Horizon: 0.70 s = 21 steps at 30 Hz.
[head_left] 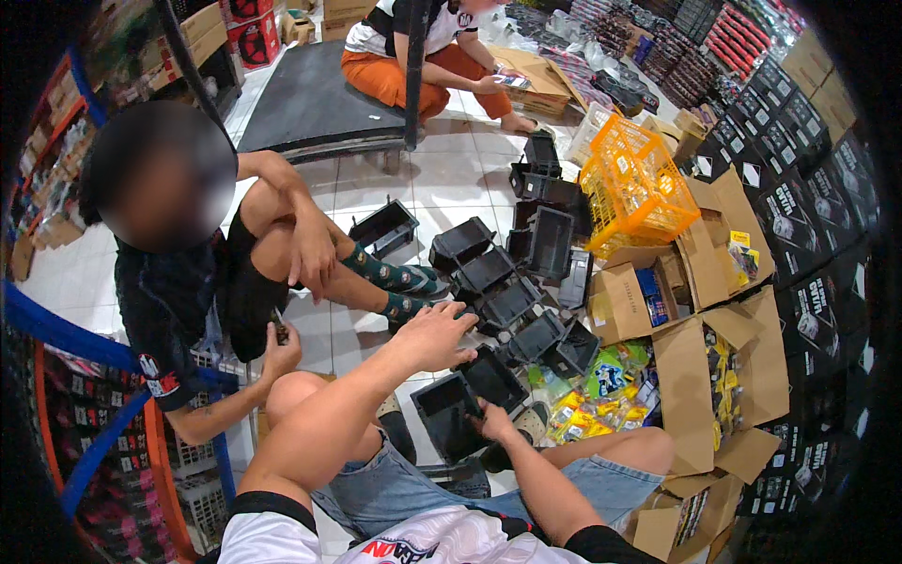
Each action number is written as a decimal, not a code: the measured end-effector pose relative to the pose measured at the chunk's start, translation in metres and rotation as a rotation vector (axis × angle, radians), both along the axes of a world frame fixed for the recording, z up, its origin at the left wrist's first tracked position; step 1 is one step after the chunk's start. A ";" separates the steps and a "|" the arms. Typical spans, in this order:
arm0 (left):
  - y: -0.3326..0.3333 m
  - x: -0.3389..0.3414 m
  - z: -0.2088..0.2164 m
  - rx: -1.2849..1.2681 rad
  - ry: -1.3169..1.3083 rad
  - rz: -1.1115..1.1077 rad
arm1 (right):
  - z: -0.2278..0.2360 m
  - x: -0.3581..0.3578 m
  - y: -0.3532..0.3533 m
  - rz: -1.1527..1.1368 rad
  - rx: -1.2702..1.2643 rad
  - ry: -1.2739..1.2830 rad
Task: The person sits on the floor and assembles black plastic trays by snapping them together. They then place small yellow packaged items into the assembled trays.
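My right hand (495, 422) grips the rim of a black plastic bin (444, 420) tilted between my legs. That bin is bare inside. My left hand (435, 336) reaches forward over the floor with its fingers spread and holds nothing I can see. Close below it, another black bin (496, 378) touches the held one. Beyond my hands lie several more black bins, among them one by itself (384, 228) and a long one (548, 240). To the right of the held bin, small packets in yellow and clear plastic (592, 414) are heaped on the floor.
Open cardboard boxes (683, 395) and an orange crate (639, 183) stand on the right, before stacked black cartons (799, 291). A seated co-worker (310, 244) is close on my left. Another person (404, 70) sits on a dark platform trolley (324, 103) at the back.
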<state>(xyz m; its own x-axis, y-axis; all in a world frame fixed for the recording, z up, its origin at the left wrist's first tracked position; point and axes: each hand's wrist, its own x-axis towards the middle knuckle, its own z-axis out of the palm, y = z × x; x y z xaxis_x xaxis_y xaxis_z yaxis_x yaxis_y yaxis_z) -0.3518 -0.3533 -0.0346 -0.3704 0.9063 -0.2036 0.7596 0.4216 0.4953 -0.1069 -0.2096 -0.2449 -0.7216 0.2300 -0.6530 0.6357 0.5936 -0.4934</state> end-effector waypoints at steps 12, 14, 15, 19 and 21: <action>-0.006 -0.005 0.022 0.075 -0.232 -0.152 | 0.129 0.012 0.087 -0.074 -0.435 0.337; 0.000 0.005 0.032 -0.136 -0.585 -0.168 | 0.142 0.027 0.103 -0.259 -0.109 0.109; 0.000 0.014 0.035 0.081 -0.526 -0.193 | 0.149 0.032 0.116 -0.061 -0.241 0.292; 0.005 0.036 0.040 0.237 -0.593 -0.240 | 0.159 0.054 0.106 -0.413 -0.617 0.454; 0.005 0.042 0.042 0.187 -0.653 -0.217 | 0.167 0.055 0.096 -0.401 -0.667 0.482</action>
